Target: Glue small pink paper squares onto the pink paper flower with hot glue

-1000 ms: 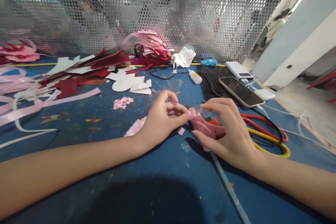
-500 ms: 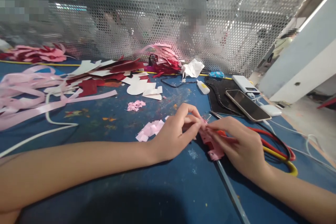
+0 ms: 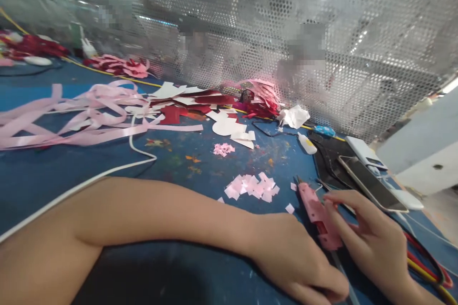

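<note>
A pink glue gun (image 3: 317, 212) lies on the blue table, its metal tip pointing away and a clear glue stick (image 3: 343, 271) coming out of its rear. Beside it on the right is my right hand (image 3: 372, 238), with thumb and forefinger pinched together at the gun's side; what they hold is too small to make out. My left hand (image 3: 300, 259) is closed, knuckles up, low over the table by the glue stick, and its fingertips are hidden. Small pink ribbon squares (image 3: 252, 187) lie scattered beyond my left wrist, with a heap of tiny pink pieces (image 3: 223, 149) further back.
Long pink ribbons (image 3: 96, 114) and a white cable (image 3: 107, 171) spread over the left. White and red scraps (image 3: 229, 126) lie at the middle back. A phone (image 3: 372, 183), a power bank (image 3: 365, 152) and a small bottle (image 3: 307, 143) are at right, before a perforated metal screen (image 3: 250, 33).
My left hand has moved from the glue gun's front toward me, down beside the glue stick. My right hand has drawn slightly away from the gun. The view has swung left.
</note>
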### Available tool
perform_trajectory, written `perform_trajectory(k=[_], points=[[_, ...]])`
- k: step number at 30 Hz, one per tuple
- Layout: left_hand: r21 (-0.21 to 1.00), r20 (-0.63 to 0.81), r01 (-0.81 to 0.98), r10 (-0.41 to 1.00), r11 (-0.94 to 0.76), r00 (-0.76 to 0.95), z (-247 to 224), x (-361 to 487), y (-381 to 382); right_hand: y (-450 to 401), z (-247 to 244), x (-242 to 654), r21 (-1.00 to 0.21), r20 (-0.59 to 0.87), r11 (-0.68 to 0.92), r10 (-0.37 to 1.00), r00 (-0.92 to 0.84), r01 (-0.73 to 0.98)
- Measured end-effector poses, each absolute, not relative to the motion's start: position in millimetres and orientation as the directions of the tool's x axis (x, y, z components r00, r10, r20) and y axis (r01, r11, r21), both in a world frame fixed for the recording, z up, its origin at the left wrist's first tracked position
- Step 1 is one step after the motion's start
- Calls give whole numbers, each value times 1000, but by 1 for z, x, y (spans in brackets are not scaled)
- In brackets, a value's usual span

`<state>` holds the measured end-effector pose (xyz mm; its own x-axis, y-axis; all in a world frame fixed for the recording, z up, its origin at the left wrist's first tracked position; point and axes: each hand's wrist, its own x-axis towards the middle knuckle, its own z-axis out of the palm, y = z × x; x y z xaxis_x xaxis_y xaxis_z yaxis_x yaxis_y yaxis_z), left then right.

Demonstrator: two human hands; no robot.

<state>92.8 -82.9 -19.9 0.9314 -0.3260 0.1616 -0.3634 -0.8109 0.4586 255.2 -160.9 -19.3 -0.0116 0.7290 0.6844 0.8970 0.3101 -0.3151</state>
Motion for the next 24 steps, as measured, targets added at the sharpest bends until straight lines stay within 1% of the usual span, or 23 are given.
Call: perform_trajectory(k=[4,7,8,10,11,12,13,15,16,18,20,24], points=[[547,97,-375,-389,-748,916,-14,99,-79,-130,3,243,-161,706,424,680,-196,891],[609,48,-381,-447,-696,893,-11,103,-75,-90,32,216,-142,736,524,623,-265,840],[619,24,-383,-471,-686,882,-10,103,-74,-75,40,204,-142,761,544,594,-260,827],[606,-9,-386,-491,-696,871,-7,103,-72,-47,48,180,-147,782,551,573,-245,821],[585,-20,-385,-488,-713,873,-5,102,-72,-34,48,170,-168,761,546,601,-244,821],[561,-17,-387,-478,-731,878,-4,100,-72,-24,44,161,-212,672,537,686,-277,816],[540,-4,-392,-467,-745,884,-2,99,-73,-15,39,154,-220,594,548,731,-334,807],[512,25,-408,-462,-756,887,2,96,-74,-2,25,146,-227,470,570,774,-423,790],[503,35,-414,-461,-759,887,4,95,-74,1,19,144,-230,430,570,787,-443,789],[492,20,-409,-460,-769,888,9,93,-75,4,13,146,-239,384,554,808,-447,797],[486,-9,-403,-465,-776,885,12,93,-76,3,14,149,-247,367,527,828,-425,813],[466,8,-445,-499,-765,867,5,96,-76,-1,28,150,-257,351,472,859,-374,843]])
